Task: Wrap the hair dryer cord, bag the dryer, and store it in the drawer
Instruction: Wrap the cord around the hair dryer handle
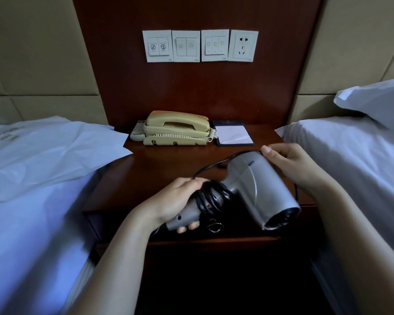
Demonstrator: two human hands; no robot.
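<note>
Above the dark wooden nightstand [168,165] hangs a silver-grey plastic hair dryer [255,185], its black cord [212,194] partly coiled round the handle. The left hand [175,201] grips handle and coils; the right hand [291,164] pinches loose cord by the barrel. Behind sit a cream telephone [178,128] and a white notepad [234,135], between white-sheeted beds [32,223].

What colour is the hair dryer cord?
Black, coiled round the silver dryer's handle; the head view shows the cord best.

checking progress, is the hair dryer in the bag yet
No, the left hand grips the hair dryer handle, the right hand pinches its cord, and the white bag lies on the bed.
</note>
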